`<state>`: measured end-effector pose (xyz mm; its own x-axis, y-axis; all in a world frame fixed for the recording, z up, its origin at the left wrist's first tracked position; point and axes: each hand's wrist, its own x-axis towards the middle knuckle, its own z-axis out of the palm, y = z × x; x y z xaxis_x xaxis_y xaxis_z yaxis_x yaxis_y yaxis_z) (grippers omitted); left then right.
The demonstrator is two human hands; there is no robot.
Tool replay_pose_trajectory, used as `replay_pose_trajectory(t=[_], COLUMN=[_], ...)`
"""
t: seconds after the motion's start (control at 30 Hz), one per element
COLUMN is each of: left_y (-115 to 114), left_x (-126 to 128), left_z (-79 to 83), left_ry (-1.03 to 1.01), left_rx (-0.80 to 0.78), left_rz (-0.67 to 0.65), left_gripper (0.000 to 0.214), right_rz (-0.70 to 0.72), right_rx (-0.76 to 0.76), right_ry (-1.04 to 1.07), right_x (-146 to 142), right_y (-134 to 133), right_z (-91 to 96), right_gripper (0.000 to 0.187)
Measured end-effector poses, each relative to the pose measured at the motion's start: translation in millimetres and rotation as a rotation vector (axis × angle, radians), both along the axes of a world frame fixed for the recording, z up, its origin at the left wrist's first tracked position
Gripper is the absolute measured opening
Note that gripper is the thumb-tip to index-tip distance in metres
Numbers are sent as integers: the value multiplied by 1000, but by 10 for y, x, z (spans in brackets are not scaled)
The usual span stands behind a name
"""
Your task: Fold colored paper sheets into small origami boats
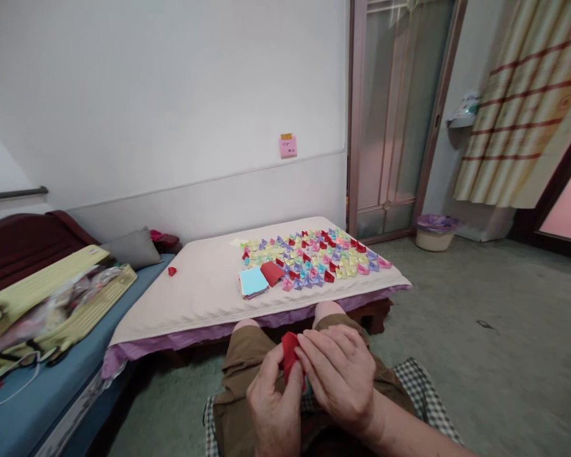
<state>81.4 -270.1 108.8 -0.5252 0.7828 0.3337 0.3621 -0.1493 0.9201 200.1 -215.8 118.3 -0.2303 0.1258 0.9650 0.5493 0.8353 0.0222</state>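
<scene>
Paper [289, 350], red, in my grasp
My left hand [276, 398] and right hand [339, 371] pinch it before the tabletop's [209, 273] near edge; folded papers [306, 258] spread toward the right edge.

Holding a folded red paper [289, 349] over brown trousers [240, 368], with left fingers [271, 368] and right fingers [318, 357] both on it.
Facing a cream-covered worktop [204, 270], strewn across its right part with small folded papers [309, 258] in red, yellow, purple, pink and blue, and bearing beside them a stack of paper squares [254, 281], light blue on top, next to a red sheet [273, 273]; bearing also, well apart near the left end, a small red piece [172, 271]. At left, on a blue cover [76, 349], an open yellow suitcase [47, 276] near a grey cushion [133, 249].
</scene>
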Motion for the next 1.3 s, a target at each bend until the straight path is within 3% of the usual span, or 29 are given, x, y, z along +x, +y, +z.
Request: replay_pose_trajectory(t=[0.2, 0.63, 0.7, 0.9, 1.03, 1.3], left_y=[-15, 9, 6, 1, 11, 17], left_x=[-16, -32, -31, -10, -13, -23], left_z=[5, -64, -66, -29, -37, -92], left_ry=[-32, 27, 17, -84, -13, 43], left_rx=[23, 73, 60, 45, 34, 23], left_rz=[-35, -4, 9, -5, -1, -2], left_gripper=[20, 21, 23, 26, 25, 24], right_rz=[112, 132, 188, 354, 398, 384], right_rx=[-164, -84, -181, -675, -933, -1037], right_ry=[79, -28, 24, 295, 349, 378], right_x=[-31, 5, -17, -104, -119, -132], right_y=[-12, 9, -20, -71, -58, -43], right_z=[68, 35, 45, 81, 115, 37], right_gripper=[16, 21, 18, 7, 10, 5])
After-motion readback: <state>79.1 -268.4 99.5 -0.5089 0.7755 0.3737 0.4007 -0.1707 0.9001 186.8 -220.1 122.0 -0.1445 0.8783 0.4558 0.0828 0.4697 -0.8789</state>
